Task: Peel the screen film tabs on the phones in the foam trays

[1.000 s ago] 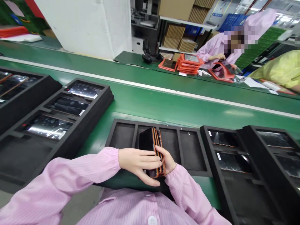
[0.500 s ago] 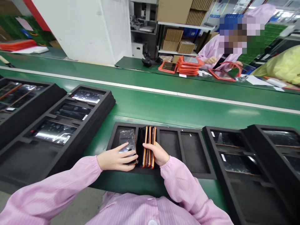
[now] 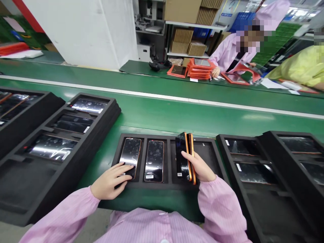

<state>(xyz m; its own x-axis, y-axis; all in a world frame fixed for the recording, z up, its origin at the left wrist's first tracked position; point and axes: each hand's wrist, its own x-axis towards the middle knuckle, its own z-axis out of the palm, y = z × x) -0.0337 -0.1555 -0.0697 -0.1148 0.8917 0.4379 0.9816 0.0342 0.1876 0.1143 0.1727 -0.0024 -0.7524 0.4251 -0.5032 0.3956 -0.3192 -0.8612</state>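
Seen from the wearer's head, a black four-compartment tray [image 3: 143, 152] lies on a green counter [image 3: 157, 118]. The right hand [image 3: 198, 165] is clamped on a stack of phones [image 3: 182, 153], at least two with orange edges, thumb across the front screen; its other fingers are mostly hidden. The stack is on edge, leaning slightly, over the third compartment [image 3: 173, 150]; whether it touches the tray floor I cannot tell. Its long axis runs away from the wearer, roughly in line with the compartments. The stack is just left of the right hand's palm and well to the right of the left hand [image 3: 111, 182], so the right hand is nearer.

The left hand, fingers apart, rests over the near end of a first phone [image 3: 130, 152], face up in the leftmost compartment. A second phone [image 3: 154, 158] lies face up beside it, in the next compartment.
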